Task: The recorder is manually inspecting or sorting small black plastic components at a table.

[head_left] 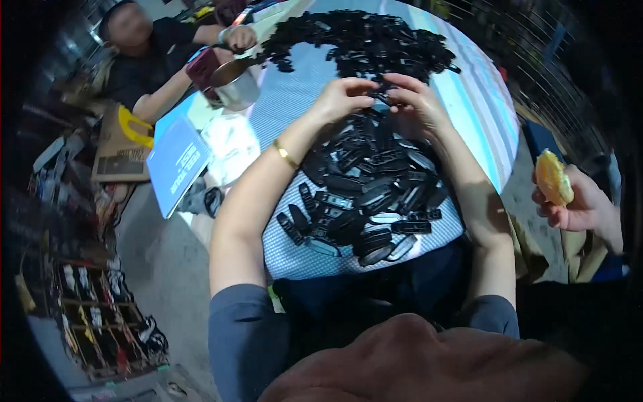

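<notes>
Over the middle of the table, my left hand (346, 98) and my right hand (416, 102) face each other with their fingertips close together. Both are closed in a pinch around a small black plastic part (384, 88), partly hidden by the fingers. Below them, between my forearms, spreads a pile of black oval and strip-shaped plastic pieces (362, 194), some with glossy or grey faces. Beyond my hands lies a larger heap of small black parts (375, 40). A gold-coloured bangle sits on my left wrist.
A metal pot (238, 90), a blue notebook (175, 161) and a clear plastic bag (230, 144) occupy the table's left side. Across from them a person (157, 63) holds a dark red phone (203, 69). At right, another person's hand (579, 204) holds a bitten, yellow-orange food piece (554, 177).
</notes>
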Tool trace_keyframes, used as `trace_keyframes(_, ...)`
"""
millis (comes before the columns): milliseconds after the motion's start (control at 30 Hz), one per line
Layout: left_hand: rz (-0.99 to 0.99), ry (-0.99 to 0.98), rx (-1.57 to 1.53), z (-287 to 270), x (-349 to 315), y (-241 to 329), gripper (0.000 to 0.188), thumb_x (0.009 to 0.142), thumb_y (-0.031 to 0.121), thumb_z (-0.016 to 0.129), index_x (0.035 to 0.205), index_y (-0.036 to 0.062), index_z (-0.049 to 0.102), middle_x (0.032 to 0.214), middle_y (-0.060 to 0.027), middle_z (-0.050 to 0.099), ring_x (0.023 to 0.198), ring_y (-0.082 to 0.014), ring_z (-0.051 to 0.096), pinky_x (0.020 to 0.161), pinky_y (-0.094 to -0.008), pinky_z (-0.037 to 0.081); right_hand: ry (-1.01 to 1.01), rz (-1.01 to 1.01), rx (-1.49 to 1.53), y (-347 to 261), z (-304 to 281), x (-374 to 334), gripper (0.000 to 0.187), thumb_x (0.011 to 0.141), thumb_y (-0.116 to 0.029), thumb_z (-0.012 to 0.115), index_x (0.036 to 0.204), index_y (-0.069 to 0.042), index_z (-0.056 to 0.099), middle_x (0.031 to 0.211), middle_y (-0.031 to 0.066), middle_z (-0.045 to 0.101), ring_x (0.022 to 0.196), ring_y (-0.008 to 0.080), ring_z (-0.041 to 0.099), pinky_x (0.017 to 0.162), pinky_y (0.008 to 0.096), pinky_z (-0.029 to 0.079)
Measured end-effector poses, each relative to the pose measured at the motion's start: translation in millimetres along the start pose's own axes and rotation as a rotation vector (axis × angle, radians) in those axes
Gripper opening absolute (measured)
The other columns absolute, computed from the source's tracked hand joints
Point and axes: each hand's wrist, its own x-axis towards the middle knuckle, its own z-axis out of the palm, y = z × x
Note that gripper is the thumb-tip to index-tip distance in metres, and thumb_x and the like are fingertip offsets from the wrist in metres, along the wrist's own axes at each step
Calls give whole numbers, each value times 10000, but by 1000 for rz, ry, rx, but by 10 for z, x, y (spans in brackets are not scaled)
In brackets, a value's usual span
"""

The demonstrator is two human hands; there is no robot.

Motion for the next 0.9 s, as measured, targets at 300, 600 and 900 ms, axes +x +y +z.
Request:
trace_keyframes(300,-51,146,-387,-8,-62,-145,330,759,34,616,1077,-16,543,969,-96,601,834,-161,595,723,-279,499,-60,114,-18,168,101,105,266,835,-128,568,1054,17,528,829,81,590,661,125,581,528,210,461)
trace_keyframes(600,-68,213,-438,90,-84,-52,322,773,75,624,1085,17,565,939,-41,610,759,-87,559,677,-198,448,70,-382,-593,190,179,-5,207,824,-141,574,967,7,590,713,46,606,570,82,572,460,192,431)
trace_keyframes(900,23,212,-489,71,-19,-25,289,822,94,562,1091,-14,552,978,-83,603,896,-136,553,810,-243,427,73,-363,-727,215,164,37,353,712,-288,686,903,0,618,777,123,635,672,186,623,601,288,495)
